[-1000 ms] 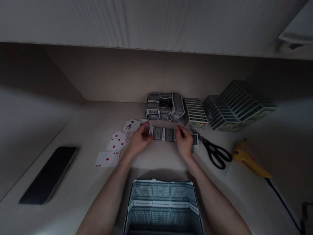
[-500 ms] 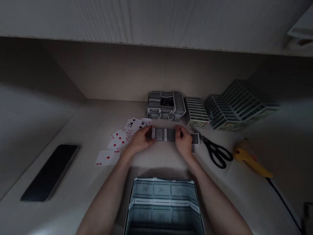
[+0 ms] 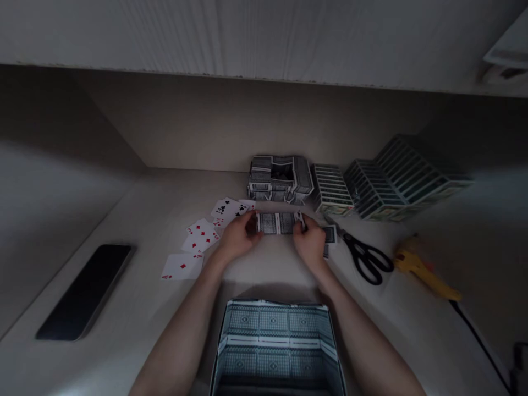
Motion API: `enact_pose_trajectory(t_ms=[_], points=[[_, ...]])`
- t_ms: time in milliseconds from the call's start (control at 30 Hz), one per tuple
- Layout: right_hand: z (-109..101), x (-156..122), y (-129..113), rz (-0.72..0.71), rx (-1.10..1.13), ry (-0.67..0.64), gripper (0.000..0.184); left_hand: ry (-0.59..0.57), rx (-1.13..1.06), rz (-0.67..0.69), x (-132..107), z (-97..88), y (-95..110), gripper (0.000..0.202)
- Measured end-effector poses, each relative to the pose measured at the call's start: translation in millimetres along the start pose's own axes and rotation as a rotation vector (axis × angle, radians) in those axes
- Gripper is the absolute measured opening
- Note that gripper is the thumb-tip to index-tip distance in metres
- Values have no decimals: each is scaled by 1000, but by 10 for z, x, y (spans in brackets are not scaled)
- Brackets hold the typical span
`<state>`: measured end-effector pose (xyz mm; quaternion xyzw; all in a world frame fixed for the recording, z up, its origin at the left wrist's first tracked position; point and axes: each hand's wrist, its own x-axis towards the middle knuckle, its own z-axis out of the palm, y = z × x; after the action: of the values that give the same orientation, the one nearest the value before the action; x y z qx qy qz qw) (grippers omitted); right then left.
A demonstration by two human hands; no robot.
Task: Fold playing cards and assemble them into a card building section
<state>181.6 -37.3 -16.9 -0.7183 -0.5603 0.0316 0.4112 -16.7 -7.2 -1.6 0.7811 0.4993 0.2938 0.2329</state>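
Observation:
Between my hands lies a short row of playing cards (image 3: pixel 277 223), patterned backs up, with a white band where two meet. My left hand (image 3: pixel 240 235) is closed on the row's left end. My right hand (image 3: pixel 309 236) pinches its right end, where a folded-up edge shows a black suit mark. Part of another back-up card (image 3: pixel 330 234) shows just right of my right hand. Left of my left hand, face-up cards (image 3: pixel 201 235) are spread on the table. Near my body, between my forearms, stands an open box (image 3: pixel 272 319) covered in card backs.
Behind my hands stands a card-built box (image 3: pixel 260 179) with an opening on top. Green-striped stepped structures (image 3: pixel 383 181) stand at the back right. Black-handled scissors (image 3: pixel 366 257) and a yellow glue gun (image 3: pixel 424 269) with a cord lie right. A phone (image 3: pixel 84 291) lies left. A shelf (image 3: pixel 264 38) overhangs.
My right hand has shifted slightly, and the right end of the card row now shows a raised edge with a black mark. My left hand stays nearly still.

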Motion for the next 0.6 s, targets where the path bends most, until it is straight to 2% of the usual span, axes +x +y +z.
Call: enact_pose_trajectory(t_ms=[167,333,500,600], points=[[26,4,20,-45,131,8,34,56,-8,-15,-2,-2,30,56],[15,2,-13,-26,239,13,39,138,30,53,-2,10,44,51],[-9,8,-38,-170,300,40,44,114,163,82,-21,34,36,43],[-7,7,-30,-163,291,40,42,90,222,77,-27,17,61,42]])
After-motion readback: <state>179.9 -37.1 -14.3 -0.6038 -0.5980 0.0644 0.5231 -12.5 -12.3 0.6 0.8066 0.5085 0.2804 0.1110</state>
